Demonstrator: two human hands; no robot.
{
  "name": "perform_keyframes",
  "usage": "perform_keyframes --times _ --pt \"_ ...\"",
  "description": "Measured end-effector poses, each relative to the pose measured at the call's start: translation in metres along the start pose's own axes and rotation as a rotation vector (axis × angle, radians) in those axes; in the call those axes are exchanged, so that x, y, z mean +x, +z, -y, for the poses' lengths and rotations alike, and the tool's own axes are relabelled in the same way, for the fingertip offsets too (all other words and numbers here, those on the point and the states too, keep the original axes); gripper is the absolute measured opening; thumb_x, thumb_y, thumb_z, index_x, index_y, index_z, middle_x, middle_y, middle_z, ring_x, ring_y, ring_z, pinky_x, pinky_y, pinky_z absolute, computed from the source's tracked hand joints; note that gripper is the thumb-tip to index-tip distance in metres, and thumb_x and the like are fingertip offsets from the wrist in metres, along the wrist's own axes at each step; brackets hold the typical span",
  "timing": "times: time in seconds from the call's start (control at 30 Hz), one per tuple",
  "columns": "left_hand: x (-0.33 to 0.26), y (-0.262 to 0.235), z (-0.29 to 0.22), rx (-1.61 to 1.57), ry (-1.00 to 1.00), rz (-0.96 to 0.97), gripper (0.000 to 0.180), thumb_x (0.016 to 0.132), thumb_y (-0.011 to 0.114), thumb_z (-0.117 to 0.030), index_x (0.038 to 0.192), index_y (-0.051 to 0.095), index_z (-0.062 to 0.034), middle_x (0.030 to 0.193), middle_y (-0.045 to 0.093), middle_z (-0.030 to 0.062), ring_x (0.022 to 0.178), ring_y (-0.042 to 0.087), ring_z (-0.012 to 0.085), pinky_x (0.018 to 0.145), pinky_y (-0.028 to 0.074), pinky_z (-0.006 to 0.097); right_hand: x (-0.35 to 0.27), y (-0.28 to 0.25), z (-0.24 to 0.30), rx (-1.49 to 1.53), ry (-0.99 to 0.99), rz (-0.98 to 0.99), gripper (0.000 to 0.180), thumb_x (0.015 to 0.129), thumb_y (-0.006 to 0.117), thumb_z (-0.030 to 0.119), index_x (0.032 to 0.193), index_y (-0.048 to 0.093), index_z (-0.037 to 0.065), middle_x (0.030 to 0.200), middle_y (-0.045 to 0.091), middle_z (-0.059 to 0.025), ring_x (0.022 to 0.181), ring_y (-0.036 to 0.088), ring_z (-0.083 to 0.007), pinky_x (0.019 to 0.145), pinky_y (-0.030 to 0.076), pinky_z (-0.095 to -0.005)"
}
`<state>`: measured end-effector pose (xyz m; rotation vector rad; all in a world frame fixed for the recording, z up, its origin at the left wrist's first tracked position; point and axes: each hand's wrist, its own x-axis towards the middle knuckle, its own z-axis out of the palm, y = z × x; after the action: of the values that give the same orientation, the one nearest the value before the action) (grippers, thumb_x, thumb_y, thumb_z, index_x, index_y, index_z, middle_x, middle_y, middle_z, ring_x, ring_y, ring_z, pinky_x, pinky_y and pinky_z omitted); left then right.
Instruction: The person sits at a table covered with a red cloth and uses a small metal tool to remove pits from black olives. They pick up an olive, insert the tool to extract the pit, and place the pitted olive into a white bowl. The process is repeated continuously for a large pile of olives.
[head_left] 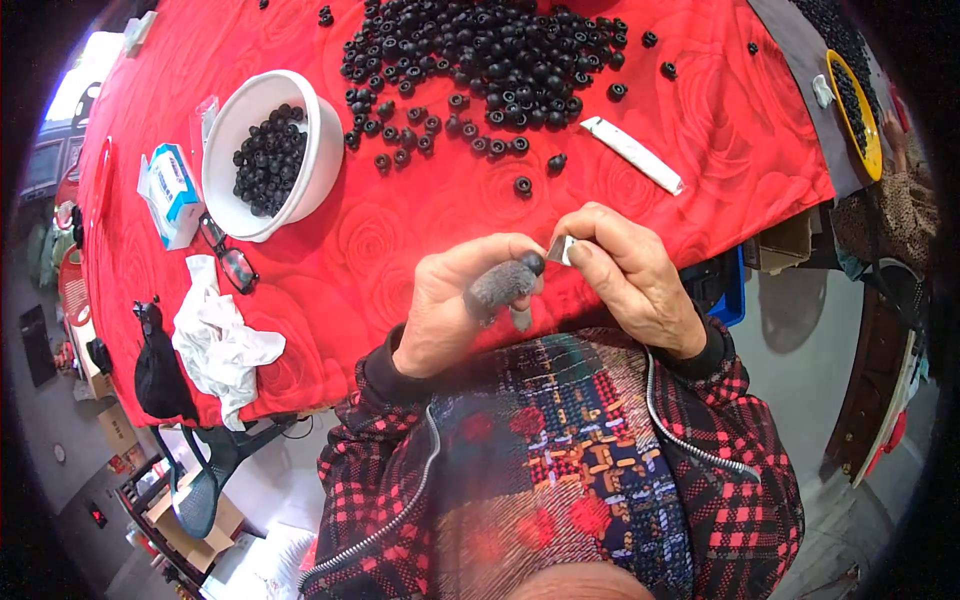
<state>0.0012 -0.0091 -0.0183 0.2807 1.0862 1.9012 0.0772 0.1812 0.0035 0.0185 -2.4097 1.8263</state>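
Note:
My left hand (437, 292) is closed in front of my chest, pinching a small round black part (532, 262). A fuzzy grey finger cover (502, 286) is on that hand. Close to the part, my right hand (640, 278) grips a small flat metal blade (557, 247) with a white wrapped end. The blade's edge is beside the black part; whether they touch I cannot tell. Beyond my hands spreads a heap of like black parts (490, 60), with several loose ones at its near side. To the left, a white bowl (327, 150) has many more in it.
A red rose-patterned cloth (390, 235) covers the table. On it are a long white packet (632, 155), a blue-and-white box (172, 195), glasses (232, 258) and a crumpled white cloth (220, 335). At the far right, another person sits by a yellow tray (868, 150) of dark pieces.

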Motion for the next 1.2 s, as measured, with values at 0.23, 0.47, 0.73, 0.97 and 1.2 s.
perform_keyframes --times 0.23,0.47,0.73,0.97,1.2 --pt "-0.0002 -0.0004 0.0013 0.052 0.012 -0.006 0.026 0.092 0.059 -0.013 0.112 0.059 0.0029 0.089 0.063 0.0059 0.07 0.06 0.0103 0.062 0.049 0.022 0.001 0.0033 -0.0008 -0.058 -0.019 -0.045 0.011 0.09 0.054 0.009 0.095 0.058 0.0 0.082 0.061 -0.0157 0.075 0.063 -0.032 0.064 0.048 -0.0373" --pt "0.0 -0.0004 0.0009 0.041 -0.019 -0.021 0.025 0.092 0.059 -0.011 0.113 0.06 0.0024 0.089 0.063 0.0055 0.071 0.06 0.0097 0.061 0.048 0.021 0.0026 0.0047 -0.0028 -0.065 -0.035 -0.046 0.009 0.088 0.056 0.007 0.094 0.058 0.0 0.082 0.061 -0.0159 0.075 0.063 -0.0316 0.063 0.048 -0.0365" --pt "0.0004 -0.0023 0.0004 0.037 -0.041 -0.01 0.025 0.092 0.057 -0.011 0.113 0.06 0.0021 0.09 0.063 0.0047 0.072 0.06 0.0093 0.061 0.049 0.021 0.003 0.0056 -0.0042 -0.078 -0.053 -0.047 0.009 0.087 0.057 0.006 0.094 0.057 0.0 0.081 0.06 -0.0158 0.073 0.063 -0.0313 0.062 0.048 -0.0363" --pt "0.002 -0.0038 0.0028 0.051 -0.028 -0.003 0.024 0.092 0.057 -0.01 0.113 0.06 0.0017 0.09 0.063 0.0041 0.074 0.06 0.009 0.062 0.049 0.022 0.0031 0.0051 -0.0045 -0.1 -0.045 -0.047 0.009 0.087 0.058 0.007 0.092 0.058 0.0 0.081 0.061 -0.0158 0.073 0.063 -0.0313 0.062 0.048 -0.0369" --pt "0.0013 -0.0045 0.0026 0.039 -0.071 -0.028 0.024 0.092 0.056 -0.01 0.113 0.061 0.001 0.091 0.063 0.0041 0.075 0.06 0.009 0.062 0.049 0.022 0.0042 0.0053 -0.0073 -0.127 -0.074 -0.043 0.01 0.086 0.058 0.007 0.092 0.058 0.0 0.081 0.06 -0.0156 0.073 0.062 -0.032 0.062 0.048 -0.0375"
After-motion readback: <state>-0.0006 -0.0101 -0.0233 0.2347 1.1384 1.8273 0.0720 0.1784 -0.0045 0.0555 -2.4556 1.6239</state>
